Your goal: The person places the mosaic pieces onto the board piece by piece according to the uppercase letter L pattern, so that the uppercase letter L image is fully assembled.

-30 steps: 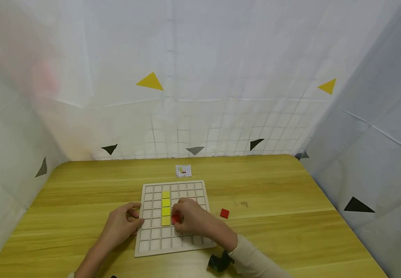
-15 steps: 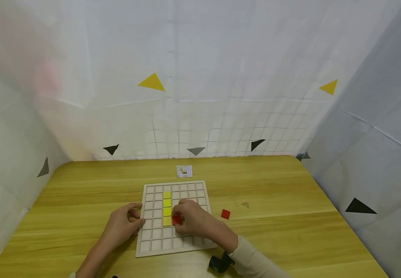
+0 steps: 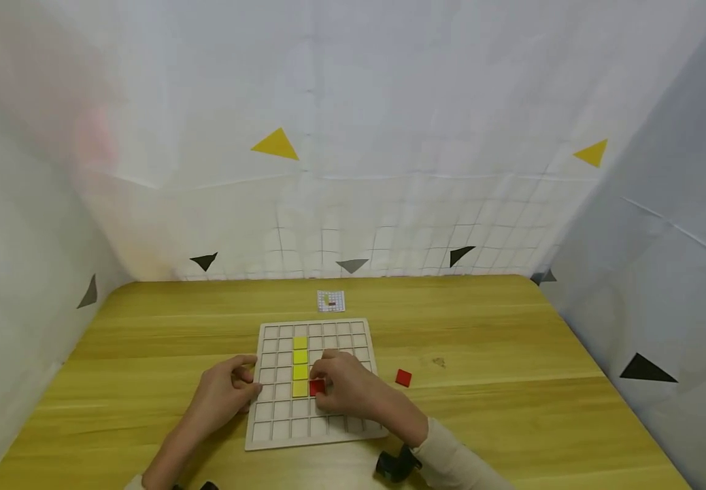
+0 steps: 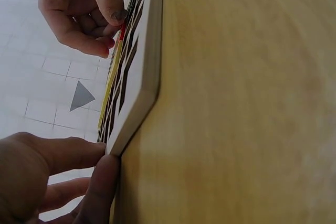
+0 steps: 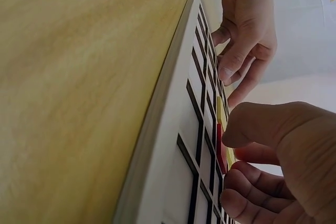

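Note:
A pale wooden grid board [image 3: 279, 432] lies flat on the table. Several yellow square tiles [image 3: 300, 372] fill a column of its cells. Right of the lowest yellow one is a red square tile [image 3: 317, 387], pinched by my right hand [image 3: 349, 386] at its cell; the right wrist view shows the thumb against this red tile [image 5: 221, 148]. My left hand [image 3: 221, 395] holds the board's left edge between thumb and index finger, seen close up in the left wrist view. Part of the board's right side is hidden beneath my right hand.
Another red tile [image 3: 403, 378] lies loose on the wooden table [image 3: 500, 361], right of the board. Behind the board is a small printed pattern card [image 3: 331, 301]. A black object [image 3: 397, 465] sits by my right sleeve. White sheets surround the table's back and sides.
The head view has shifted slightly, so everything appears a little further right. Both hands keep their places at the board, and the red tile stays beside the lowest yellow tile.

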### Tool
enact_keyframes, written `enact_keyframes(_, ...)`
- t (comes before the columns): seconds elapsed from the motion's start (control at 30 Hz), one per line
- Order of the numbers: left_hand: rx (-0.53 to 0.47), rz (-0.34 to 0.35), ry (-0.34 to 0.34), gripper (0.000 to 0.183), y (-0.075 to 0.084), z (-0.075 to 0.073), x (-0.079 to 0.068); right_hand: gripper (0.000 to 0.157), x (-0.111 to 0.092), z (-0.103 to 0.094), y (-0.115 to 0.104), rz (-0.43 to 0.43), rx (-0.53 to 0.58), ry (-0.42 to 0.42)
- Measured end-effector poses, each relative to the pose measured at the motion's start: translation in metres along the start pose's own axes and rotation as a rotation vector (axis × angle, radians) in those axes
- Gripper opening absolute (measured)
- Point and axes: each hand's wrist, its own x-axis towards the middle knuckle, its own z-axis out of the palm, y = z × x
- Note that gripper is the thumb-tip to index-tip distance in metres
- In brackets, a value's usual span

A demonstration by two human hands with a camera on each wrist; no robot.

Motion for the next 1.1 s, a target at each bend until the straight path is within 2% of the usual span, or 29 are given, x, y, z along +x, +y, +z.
enact_keyframes(0.4, -0.025, 0.025, -0.026, 0.049, 0.004, 0.013, 0.008, 0.019, -0.02, -0.01, 0.01, 0.077, 0.012, 0.049)
enact_keyframes(0.6, -0.021, 0.026, -0.02, 0.049, 0.001, 0.009, 0.007, 0.022, -0.024, -0.014, 0.013, 0.066, -0.021, 0.062)
enact_keyframes(0.83, -0.005, 0.015, -0.007, 0.049, 0.0, 0.004, 0.004, 0.024, -0.033, -0.021, 0.02, 0.069, -0.006, 0.092)
enact_keyframes(1.1, -0.001, -0.001, 0.005, 0.049, -0.001, 0.0, 0.003, 0.029, -0.051, -0.037, 0.031, 0.128, 0.01, 0.13)
